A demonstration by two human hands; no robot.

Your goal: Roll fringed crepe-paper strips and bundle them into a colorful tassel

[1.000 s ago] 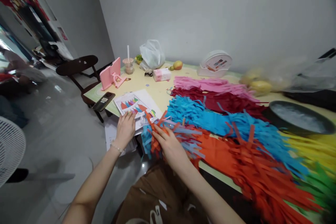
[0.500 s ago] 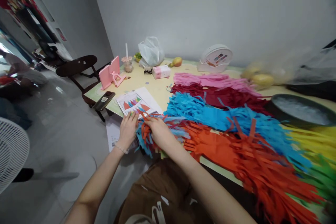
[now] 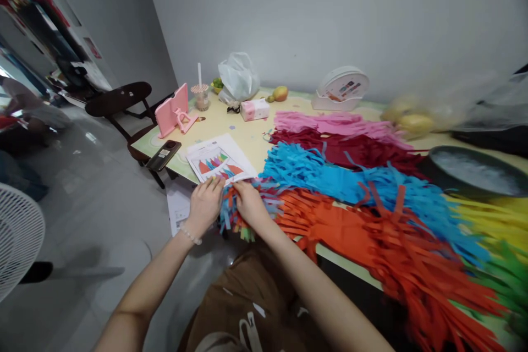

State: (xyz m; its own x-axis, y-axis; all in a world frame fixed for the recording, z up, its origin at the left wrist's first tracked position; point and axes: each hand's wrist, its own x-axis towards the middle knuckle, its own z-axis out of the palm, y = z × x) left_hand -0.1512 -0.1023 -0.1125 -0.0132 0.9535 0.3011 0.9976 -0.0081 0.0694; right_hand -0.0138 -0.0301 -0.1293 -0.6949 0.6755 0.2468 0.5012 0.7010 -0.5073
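At the table's near edge my left hand [image 3: 206, 201], with a beaded bracelet on its wrist, is closed at the left end of a bundle of blue and red tissue paper fringe [image 3: 229, 210]. My right hand [image 3: 249, 201] pinches the same fringe a short way to the right. Its strips hang below the table edge between the hands, with some yellow-green ones [image 3: 246, 232] lowest. My fingertips are partly hidden. Just beyond them lies a printed sheet [image 3: 220, 162] picturing coloured tassels. Orange fringed tissue paper [image 3: 342, 228] and blue fringed tissue paper [image 3: 330, 176] lie to the right.
Dark red fringe [image 3: 342, 148], pink fringe [image 3: 334, 122], yellow fringe [image 3: 490, 220] and a dark bowl [image 3: 474, 170] lie farther right. A phone [image 3: 164, 155], pink stand [image 3: 173, 111], lidded drink [image 3: 201, 98] and tissue pack [image 3: 254, 109] are on the left. A chair [image 3: 119, 102] and fan [image 3: 18, 242] stand beyond.
Both hands have shifted slightly right with the blue and red fringe between them. The printed sheet shows more fully, and the yellow-green strips hang more visibly below.
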